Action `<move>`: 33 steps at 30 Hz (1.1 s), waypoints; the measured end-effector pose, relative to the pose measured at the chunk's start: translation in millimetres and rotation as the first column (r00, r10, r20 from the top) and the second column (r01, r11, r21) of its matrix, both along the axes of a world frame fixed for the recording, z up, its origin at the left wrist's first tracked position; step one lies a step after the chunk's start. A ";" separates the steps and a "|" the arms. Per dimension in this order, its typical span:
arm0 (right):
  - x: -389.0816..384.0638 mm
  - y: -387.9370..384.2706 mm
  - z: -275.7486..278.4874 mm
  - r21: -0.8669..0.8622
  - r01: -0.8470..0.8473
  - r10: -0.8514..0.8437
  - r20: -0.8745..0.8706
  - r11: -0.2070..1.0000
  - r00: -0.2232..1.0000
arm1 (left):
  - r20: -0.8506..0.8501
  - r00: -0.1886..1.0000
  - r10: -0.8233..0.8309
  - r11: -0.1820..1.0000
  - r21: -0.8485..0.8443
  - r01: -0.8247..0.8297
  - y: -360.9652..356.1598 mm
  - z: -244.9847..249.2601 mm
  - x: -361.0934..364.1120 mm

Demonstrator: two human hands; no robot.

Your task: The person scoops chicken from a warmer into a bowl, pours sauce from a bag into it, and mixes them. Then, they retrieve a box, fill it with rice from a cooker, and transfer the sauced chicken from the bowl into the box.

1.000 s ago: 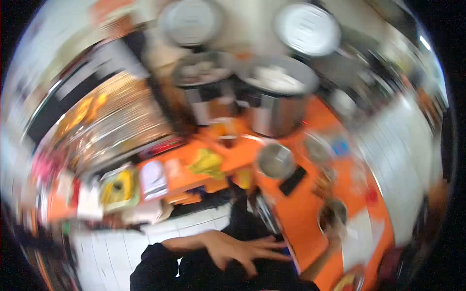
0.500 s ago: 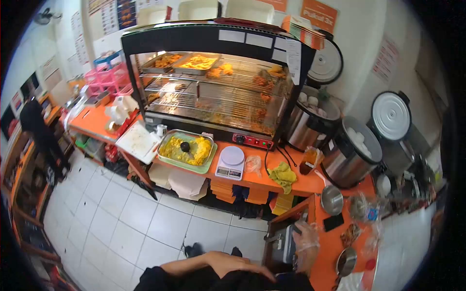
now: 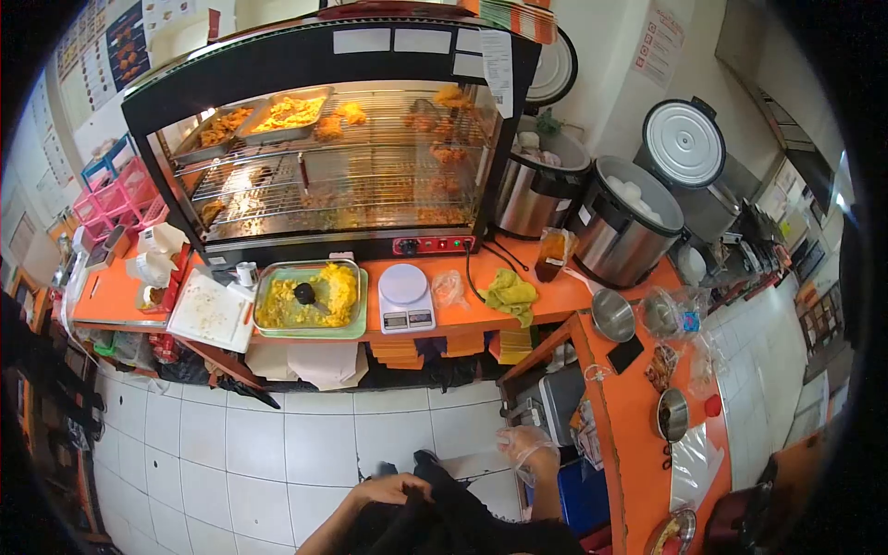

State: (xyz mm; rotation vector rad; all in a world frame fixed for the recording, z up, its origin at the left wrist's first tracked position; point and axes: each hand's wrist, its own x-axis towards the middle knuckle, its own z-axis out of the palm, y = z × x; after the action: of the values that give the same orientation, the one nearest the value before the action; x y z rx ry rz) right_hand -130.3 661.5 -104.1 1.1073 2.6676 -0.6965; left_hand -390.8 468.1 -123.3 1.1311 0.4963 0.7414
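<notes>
My left hand (image 3: 396,488) is bare and low in front of my body, its fingers curled into black clothing (image 3: 453,504). My right hand (image 3: 531,450) wears a clear plastic glove. Its fingers are loosely bent and apart, with nothing visible between them. It hangs over the tiled floor, beside the open space under the right-hand orange counter (image 3: 606,430). Just above it, a grey box (image 3: 561,407) stands under that counter. A blue container (image 3: 581,499) is below and to the right of the glove.
Ahead, a heated display case (image 3: 324,176) holds fried food. Before it sit a glass dish of yellow food (image 3: 335,294), a kitchen scale (image 3: 405,298) and a yellow-green cloth (image 3: 510,295). Two large steel pots (image 3: 622,231) stand right. Metal bowls (image 3: 612,314) and a black phone-like slab (image 3: 625,354) lie on the side counter.
My view has swung to the right. My gloved right hand has come away from the grey box toward the left. My left hand has gone from stretched across my front to curled in the clothing.
</notes>
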 end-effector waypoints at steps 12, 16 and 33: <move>-21.1 59.1 -13.1 -0.092 0.035 -0.013 0.225 0.995 0.974 | -0.976 0.215 0.040 0.712 -0.123 -0.691 -141.3 -147.6 -39.4; -31.3 72.6 8.9 -0.126 0.068 -0.022 0.338 0.990 0.941 | -0.974 0.213 -0.075 0.685 -0.206 -0.699 -205.9 -300.4 -26.8; -9.3 137.9 -93.6 -0.147 0.042 -0.017 0.165 0.988 0.986 | -0.949 0.262 -0.178 0.673 -0.311 -0.671 -154.5 -329.6 15.2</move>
State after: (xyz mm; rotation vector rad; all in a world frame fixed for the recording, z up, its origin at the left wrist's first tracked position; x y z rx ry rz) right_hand -139.6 799.4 -197.8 1.1148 2.4238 -0.7630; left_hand -375.7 313.6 -452.9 0.5947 1.9408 -0.0323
